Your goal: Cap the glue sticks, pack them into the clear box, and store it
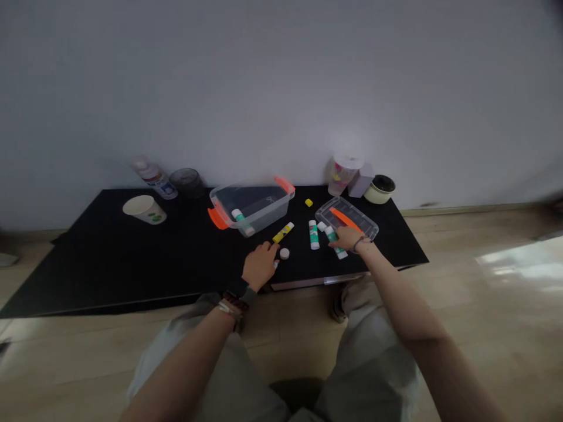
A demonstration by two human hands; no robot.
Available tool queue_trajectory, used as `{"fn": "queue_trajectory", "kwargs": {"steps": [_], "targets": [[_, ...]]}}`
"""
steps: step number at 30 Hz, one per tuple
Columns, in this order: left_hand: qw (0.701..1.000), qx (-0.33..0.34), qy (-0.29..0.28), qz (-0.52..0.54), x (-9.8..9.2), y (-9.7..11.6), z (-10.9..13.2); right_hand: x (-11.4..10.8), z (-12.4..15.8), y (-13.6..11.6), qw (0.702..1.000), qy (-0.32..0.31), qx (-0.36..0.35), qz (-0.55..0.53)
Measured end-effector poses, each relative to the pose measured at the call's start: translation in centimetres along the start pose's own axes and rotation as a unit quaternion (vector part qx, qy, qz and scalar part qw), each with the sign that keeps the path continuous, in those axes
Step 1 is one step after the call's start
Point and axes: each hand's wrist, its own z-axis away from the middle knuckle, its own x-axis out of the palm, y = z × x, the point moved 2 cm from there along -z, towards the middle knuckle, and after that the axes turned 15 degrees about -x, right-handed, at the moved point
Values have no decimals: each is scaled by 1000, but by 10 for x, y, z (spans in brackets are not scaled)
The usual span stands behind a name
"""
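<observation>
Right hand (349, 238) covered the upper part of a green-and-white stick (340, 251); grasp unclear. Left hand (259, 266) hid most of a small white piece (276, 264) at its 3 o'clock. Bottle (152, 176), 10 o'clock from left hand, blurred. Stick's label too small to read.

On the bench (88, 258) a box (264, 205) stands centre-back, a stick (240, 218) in it. The lid (352, 215) lies to its right. Before the box lies a second stick (282, 232), right of it a third stick (313, 234). A cup (145, 209) stands at left, a bottle (155, 177) behind it. A bowl (380, 189) sits behind the lid.
</observation>
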Motion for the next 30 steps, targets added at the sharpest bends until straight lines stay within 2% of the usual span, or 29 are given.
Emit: {"fn": "queue_trajectory", "kwargs": {"steps": [3,5,10,14,17,22,26,28,30], "targets": [[1000,6,-24,-3,6,5,-12,13,-3,8,997,-76,28,-10],[999,6,-32,24,12,11,-21,20,-10,3,997,-74,20,-11],[998,-38,-10,56,13,27,-41,15,-20,-5,999,-3,26,22],[999,-42,29,8,8,33,-58,-3,-11,-10,993,95,54,36],[998,-50,45,-16,5,27,-68,-20,-5,-22,984,173,42,22],[994,-102,44,11,0,8,-71,-57,-14,-63,958,284,-33,-13],[992,-117,20,28,-4,-1,-64,-90,-47,-114,931,337,-138,-31],[992,-120,21,16,-7,-3,-58,-100,-73,-143,922,327,-206,-20],[994,-111,23,3,-11,-5,-50,-101,-101,-172,925,271,-265,0]]}}
